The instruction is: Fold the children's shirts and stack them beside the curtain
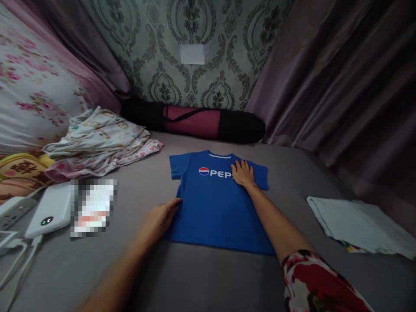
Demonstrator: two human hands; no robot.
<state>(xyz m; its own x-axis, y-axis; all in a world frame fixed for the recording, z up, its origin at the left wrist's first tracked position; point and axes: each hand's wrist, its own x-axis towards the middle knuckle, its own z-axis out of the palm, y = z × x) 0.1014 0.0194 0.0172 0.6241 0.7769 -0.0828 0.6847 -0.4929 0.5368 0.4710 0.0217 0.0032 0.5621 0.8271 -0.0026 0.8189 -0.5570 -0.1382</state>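
Blue shirt (216, 208) lies beneath flat, spread right fingers (242, 166); left fingers (174, 203) touch its side, grip unclear.

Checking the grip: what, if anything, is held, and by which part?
The right hand lies flat on the shirt, covering the print's end; the left hand touches its side edge, but a pinch cannot be confirmed.

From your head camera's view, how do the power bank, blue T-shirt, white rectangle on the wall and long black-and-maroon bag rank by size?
Largest to smallest:
blue T-shirt
long black-and-maroon bag
power bank
white rectangle
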